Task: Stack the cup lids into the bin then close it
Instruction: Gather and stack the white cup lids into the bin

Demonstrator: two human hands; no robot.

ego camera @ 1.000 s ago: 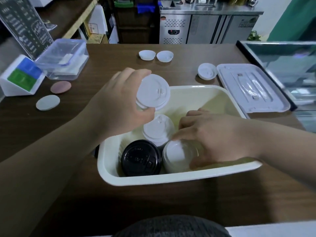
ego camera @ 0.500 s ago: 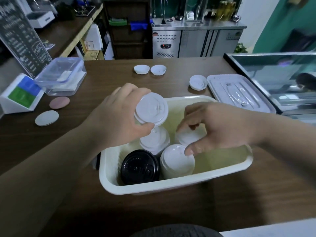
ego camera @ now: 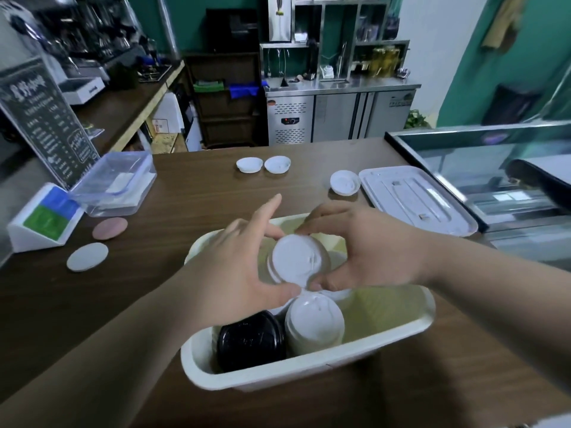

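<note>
1. Pinching the white lid stack [ego camera: 296,261] from both sides, the left hand [ego camera: 234,273] and right hand [ego camera: 370,254] likely keep it straight.
2. It hangs above the bin [ego camera: 309,367], near the front edge of the table [ego camera: 197,186].

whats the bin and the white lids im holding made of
Bin: seemingly cream plastic; smooth moulded rim with a soft sheen. White lids, gripped by left hand and right hand: likely thin plastic; glossy highlights, translucent edge.
</note>
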